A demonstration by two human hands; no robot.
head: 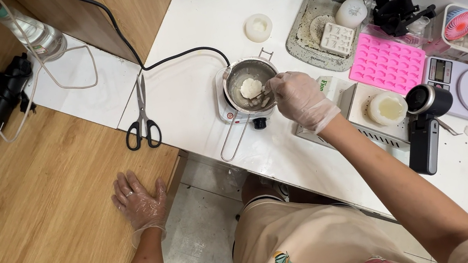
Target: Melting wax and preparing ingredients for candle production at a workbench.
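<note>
The gloved right hand [299, 99] pinched a small tool into the pot [250, 84] on the white table [188, 88], over a tiled floor. The left hand [139, 199] lay spread flat on the wooden counter [41, 236], near scissors [142, 119].

Gloved hands at a small melting pot

The right hand [299, 99] is reaching over the metal pot [250, 85], fingertips at its rim beside a white lump [250, 87], while the left hand [140, 201] is lying flat on the wooden surface [41, 236], scissors [142, 117] lying near it
</note>
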